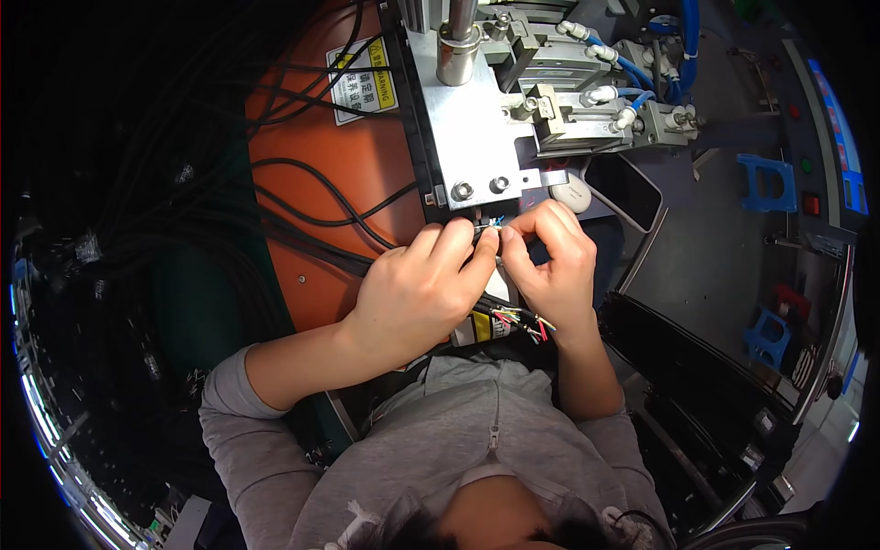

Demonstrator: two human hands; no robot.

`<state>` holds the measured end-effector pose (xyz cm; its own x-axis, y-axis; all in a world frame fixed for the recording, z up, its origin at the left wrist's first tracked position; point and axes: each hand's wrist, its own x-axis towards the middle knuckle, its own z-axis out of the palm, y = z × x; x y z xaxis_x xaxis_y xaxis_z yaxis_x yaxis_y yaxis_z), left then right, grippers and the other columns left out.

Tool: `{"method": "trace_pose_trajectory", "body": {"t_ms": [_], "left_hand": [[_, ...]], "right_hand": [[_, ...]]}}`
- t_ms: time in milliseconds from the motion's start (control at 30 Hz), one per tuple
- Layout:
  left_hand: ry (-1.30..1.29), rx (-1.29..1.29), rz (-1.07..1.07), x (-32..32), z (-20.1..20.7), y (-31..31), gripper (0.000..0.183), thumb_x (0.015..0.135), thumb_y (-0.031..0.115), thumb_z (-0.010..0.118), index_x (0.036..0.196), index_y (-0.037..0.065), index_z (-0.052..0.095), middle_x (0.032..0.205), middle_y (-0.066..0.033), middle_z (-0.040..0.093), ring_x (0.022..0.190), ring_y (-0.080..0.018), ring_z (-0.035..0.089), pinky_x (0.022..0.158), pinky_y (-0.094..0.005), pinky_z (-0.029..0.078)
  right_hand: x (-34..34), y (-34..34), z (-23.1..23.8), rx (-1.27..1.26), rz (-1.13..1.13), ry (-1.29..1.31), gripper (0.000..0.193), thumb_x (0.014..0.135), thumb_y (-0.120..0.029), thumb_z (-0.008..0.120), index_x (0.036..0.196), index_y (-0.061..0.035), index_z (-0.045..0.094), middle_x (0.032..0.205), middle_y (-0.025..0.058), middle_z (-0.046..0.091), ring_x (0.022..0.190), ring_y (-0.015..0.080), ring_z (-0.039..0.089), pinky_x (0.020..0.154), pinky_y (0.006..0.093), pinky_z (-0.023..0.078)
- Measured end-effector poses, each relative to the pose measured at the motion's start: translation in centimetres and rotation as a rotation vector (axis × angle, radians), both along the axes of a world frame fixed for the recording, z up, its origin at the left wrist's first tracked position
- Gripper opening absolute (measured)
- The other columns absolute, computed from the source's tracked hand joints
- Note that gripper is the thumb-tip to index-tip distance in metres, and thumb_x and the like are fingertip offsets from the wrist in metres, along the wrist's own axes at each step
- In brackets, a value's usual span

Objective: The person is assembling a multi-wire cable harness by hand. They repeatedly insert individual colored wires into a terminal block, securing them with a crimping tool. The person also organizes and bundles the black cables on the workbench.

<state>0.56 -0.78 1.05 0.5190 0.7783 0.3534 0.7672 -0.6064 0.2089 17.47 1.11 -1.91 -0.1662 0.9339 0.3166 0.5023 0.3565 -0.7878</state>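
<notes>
Just below the metal plate [472, 137] of a machine, both my hands meet at fingertip height. My left hand [411, 286] is closed in a pinch on the end of a black cable. Thin blue and white wires [496, 222] show between the fingertips of both hands. My right hand [561, 257] has thumb and forefinger pressed together on these wires; their very tips are too small to make out. Below my hands lies a bundle of black cables with stripped, coloured wire ends [524, 323], red, yellow, green and white.
Black cables [312, 174] run across an orange surface [321, 225] on the left. Pneumatic cylinders [573, 115] with blue hoses stand at the upper right. A white earbud case [570, 192] and a phone [628, 192] lie beyond my right hand. Blue stools [768, 183] stand farther right.
</notes>
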Motion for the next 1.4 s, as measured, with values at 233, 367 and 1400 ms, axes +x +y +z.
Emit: {"method": "trace_pose_trajectory", "body": {"t_ms": [233,367,1400], "left_hand": [[-0.037,0.016,-0.026,-0.2,-0.2,0.4,0.028,0.074,0.005,0.066,0.101,0.007,0.069,0.067,-0.0009,0.038,0.055,-0.0112,0.046,0.042,-0.025,0.039],[-0.072,0.02,-0.037,-0.2,-0.2,0.6,0.025,0.071,0.007,0.066,0.096,0.007,0.069,0.068,-0.0009,0.044,0.055,-0.012,0.049,0.043,-0.0263,0.04],[-0.389,0.115,-0.217,-2.3,2.8,0.5,0.032,0.076,0.006,0.072,0.107,-0.001,0.067,0.107,-0.0154,0.06,0.07,-0.0201,0.063,0.053,-0.0261,0.05]], "right_hand": [[-0.4,0.2,-1.4,-0.041,-0.048,0.166,0.006,0.074,0.001,0.062,0.073,0.0004,0.057,0.069,0.0092,0.055,0.064,0.0213,0.053,0.059,0.0318,0.043],[-0.2,-0.2,-2.2,-0.451,-0.055,0.472,0.004,0.079,0.0,0.058,0.076,0.0006,0.056,0.07,0.0034,0.055,0.066,0.0105,0.051,0.059,0.0265,0.041],[2.1,-0.4,0.9,0.042,0.249,0.656,0.018,0.072,0.006,0.074,0.087,0.0017,0.067,0.086,0.0127,0.067,0.079,0.0183,0.065,0.069,0.0259,0.051]]}}
